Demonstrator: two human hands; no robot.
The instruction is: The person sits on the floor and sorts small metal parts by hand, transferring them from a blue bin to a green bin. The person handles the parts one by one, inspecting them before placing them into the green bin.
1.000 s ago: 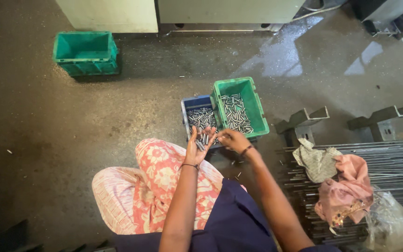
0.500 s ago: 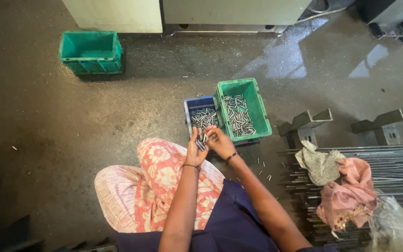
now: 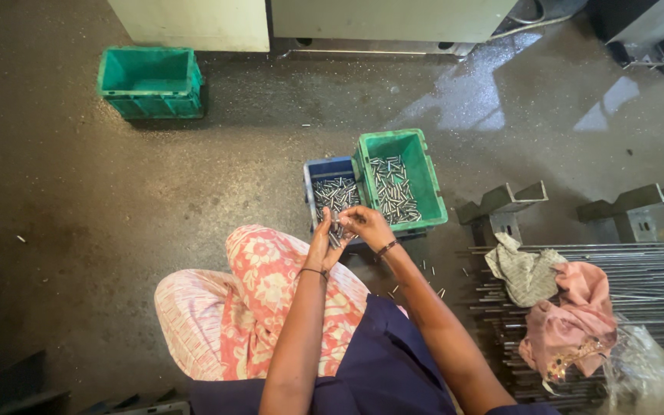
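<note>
The big grey floor (image 3: 117, 230) looks the same as it did a second ago, and the green crate (image 3: 151, 81) far off by the pale cabinet (image 3: 194, 19) has not moved. The person sits on the floor with a flowery knee (image 3: 270, 284) up in front. Off to the right side lie long metal rods (image 3: 639, 269) with a pink cloth (image 3: 570, 323) and a grey cloth (image 3: 520, 269) on top, and two metal stands (image 3: 501, 204) sit just above them. Right in front of the knee are two boxes that touch each other: a green box (image 3: 432, 184) and a smaller blue box (image 3: 313, 177), and both have lots of little shiny metal pins (image 3: 390, 188) inside. The thing that changed is small. A second ago the right hand (image 3: 370, 227) was a bit out toward the green box; now it has come in close to the left hand (image 3: 323, 242), so the two hands meet just below the blue box. The left hand is curled around a little bunch of pins (image 3: 335, 237), and the right hand's fingers are pinched on that same bunch. So it looks like the person is still working through the pins by hand, with the bunch held over the near edge of the blue box. A few loose pins (image 3: 424, 280) lie on the floor beside the right arm.
</note>
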